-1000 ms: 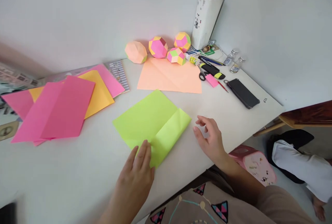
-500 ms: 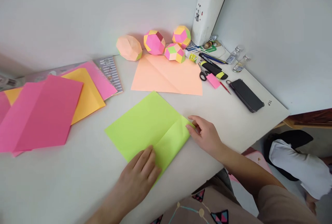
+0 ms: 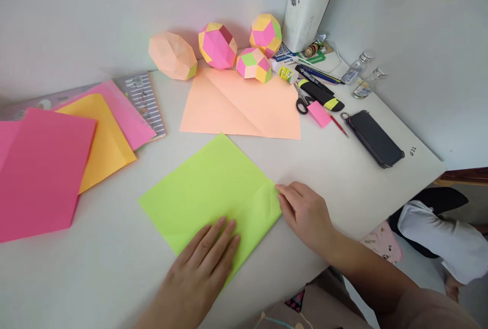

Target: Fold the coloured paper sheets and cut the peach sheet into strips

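Fingers of the left hand (image 3: 204,265) lie flat and slightly spread on the lower part of a lime-green folded paper sheet (image 3: 202,181), in the lower middle of the frame. The right hand (image 3: 310,217) has its thumb and forefinger closed together on the sheet's right corner, pinching it. The sheet rests on the white desk (image 3: 102,263), mostly above the left fingers and left of the right ones.

Just above it lies a creased peach paper sheet (image 3: 244,108), and four faceted paper balls (image 3: 218,47) sit along its far edge. At the left of the frame, dark pink paper (image 3: 46,171) overlaps yellow-orange paper (image 3: 104,141), beside a striped booklet (image 3: 147,100). Toward the upper right are black-handled scissors (image 3: 302,105), a small pink paper piece (image 3: 319,114), a thin red stick (image 3: 338,125), a black rectangular case (image 3: 375,138) and two small glass bottles (image 3: 357,67). A person's white sleeve (image 3: 438,235) shows at the lower right.
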A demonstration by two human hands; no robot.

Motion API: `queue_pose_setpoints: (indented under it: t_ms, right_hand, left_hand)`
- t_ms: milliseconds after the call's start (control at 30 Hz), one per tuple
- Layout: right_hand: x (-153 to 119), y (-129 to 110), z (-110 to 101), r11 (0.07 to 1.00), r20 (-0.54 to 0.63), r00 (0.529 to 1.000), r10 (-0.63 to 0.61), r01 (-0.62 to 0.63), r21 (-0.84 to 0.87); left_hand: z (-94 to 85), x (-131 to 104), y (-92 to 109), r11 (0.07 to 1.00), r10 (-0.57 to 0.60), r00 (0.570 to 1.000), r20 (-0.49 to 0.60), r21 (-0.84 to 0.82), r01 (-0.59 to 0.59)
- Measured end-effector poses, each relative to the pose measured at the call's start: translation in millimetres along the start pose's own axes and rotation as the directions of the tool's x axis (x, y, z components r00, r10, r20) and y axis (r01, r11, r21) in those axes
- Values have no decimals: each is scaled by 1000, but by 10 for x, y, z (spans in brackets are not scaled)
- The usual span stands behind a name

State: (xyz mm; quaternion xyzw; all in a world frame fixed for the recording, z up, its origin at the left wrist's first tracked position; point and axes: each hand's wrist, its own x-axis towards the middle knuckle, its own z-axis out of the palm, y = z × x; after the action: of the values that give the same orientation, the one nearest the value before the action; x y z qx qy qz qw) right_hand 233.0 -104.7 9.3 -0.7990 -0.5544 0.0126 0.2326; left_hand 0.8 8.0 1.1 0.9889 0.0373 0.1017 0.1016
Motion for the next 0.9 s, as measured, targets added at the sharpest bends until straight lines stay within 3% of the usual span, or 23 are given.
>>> queue_pose_setpoints:
  t_ms: [267, 467, 633, 733, 900]
  right_hand:
    - [7, 0, 61, 990, -17, 999, -50, 47, -131]
    - [-1, -2, 71, 985, -12, 997, -70, 67, -162]
    - [-1, -10, 66, 980, 0, 996, -89, 87, -181]
    - [3, -15, 57, 977, 11, 996, -93, 93, -191]
    - [1, -5, 49, 979, 40, 996, -81, 87, -185]
  left_hand:
    - [4, 426, 100, 990, 48, 999, -26, 135, -44]
    - [108, 419, 32, 998, -26, 997, -70, 54, 30]
    - [98, 418, -42, 988, 156, 984, 82, -13, -155]
    - [83, 422, -52, 988, 155, 976, 155, -20, -154]
    - [90, 386, -28, 992, 125, 976, 178, -34, -120]
